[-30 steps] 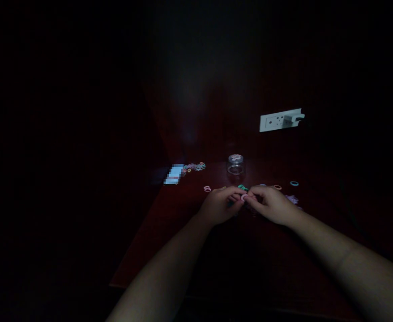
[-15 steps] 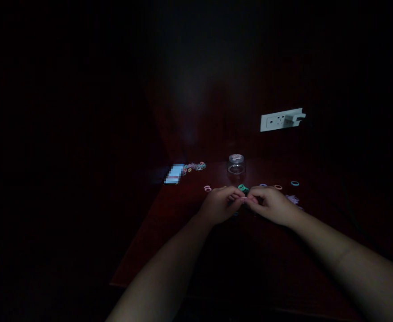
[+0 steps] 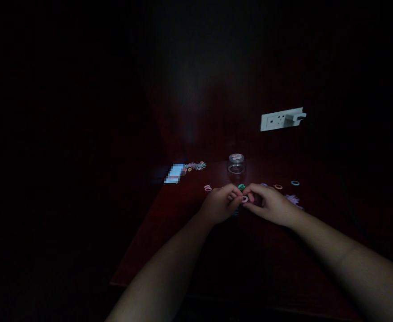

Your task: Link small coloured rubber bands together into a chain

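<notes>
A small pale pink hair tie (image 3: 245, 199) shows between my two hands over the dark red table. The fingertips of my left hand (image 3: 220, 205) pinch its left edge. My right hand (image 3: 273, 205) is closed with curled fingers and thumb at its other side. Just beyond the fingertips lie green hair ties (image 3: 241, 187). Pink hair ties (image 3: 207, 188) rest beyond my left hand, and a blue-green one (image 3: 235, 213) is partly visible beneath it. Past my right hand are an orange hair tie (image 3: 278, 186), a blue one (image 3: 295, 183) and a lilac bunch (image 3: 293, 201).
A clear lidded jar (image 3: 237, 164) stands toward the back of the table (image 3: 169, 232). To its left, a row of mixed-colour hair ties (image 3: 195, 166) lies by a lit, blurred screen (image 3: 174, 173). The wall carries a socket panel (image 3: 281, 119) with a plug. The surroundings are very dark.
The pink hair tie has turned, so its round opening now faces me. My right fingers have shifted slightly and spread around it; both arms are nearly still.
</notes>
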`<state>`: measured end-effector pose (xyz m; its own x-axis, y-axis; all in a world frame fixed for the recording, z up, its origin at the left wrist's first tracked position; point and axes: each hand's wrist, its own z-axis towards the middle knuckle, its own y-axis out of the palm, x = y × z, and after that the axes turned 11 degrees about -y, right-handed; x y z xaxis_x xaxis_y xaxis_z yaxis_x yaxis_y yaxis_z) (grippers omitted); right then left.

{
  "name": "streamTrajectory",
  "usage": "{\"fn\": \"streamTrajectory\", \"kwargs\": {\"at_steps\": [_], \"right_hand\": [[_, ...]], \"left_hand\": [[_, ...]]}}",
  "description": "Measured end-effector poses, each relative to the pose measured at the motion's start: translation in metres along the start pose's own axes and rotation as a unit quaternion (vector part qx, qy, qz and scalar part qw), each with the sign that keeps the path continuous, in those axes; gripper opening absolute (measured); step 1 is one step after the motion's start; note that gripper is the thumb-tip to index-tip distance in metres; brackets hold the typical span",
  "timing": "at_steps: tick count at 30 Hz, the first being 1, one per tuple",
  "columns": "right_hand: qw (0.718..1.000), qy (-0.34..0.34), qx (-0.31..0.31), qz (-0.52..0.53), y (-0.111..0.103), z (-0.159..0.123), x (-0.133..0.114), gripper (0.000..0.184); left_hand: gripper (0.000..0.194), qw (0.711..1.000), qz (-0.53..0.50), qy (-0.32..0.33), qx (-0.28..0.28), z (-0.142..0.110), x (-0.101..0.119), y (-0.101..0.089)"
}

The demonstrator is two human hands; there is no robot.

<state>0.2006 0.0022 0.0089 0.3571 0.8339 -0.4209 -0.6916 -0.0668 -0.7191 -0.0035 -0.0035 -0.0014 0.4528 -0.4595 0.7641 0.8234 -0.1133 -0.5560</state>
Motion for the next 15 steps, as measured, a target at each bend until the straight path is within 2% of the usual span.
{"fn": "streamTrajectory", "kwargs": {"at_steps": [6, 15], "right_hand": [[0.999, -0.024, 0.025, -0.008, -0.0011, 0.0011, -0.0014, 0.003], [0.999, -0.038, 0.024, -0.011, -0.0002, 0.0006, -0.0006, 0.006]], "left_hand": [[0.014, 0.998, -0.048, -0.029, 0.008, -0.0001, -0.0022, 0.0041], [0.014, 0.992, -0.101, -0.076, 0.016, -0.0002, 0.0018, 0.0057]]}}
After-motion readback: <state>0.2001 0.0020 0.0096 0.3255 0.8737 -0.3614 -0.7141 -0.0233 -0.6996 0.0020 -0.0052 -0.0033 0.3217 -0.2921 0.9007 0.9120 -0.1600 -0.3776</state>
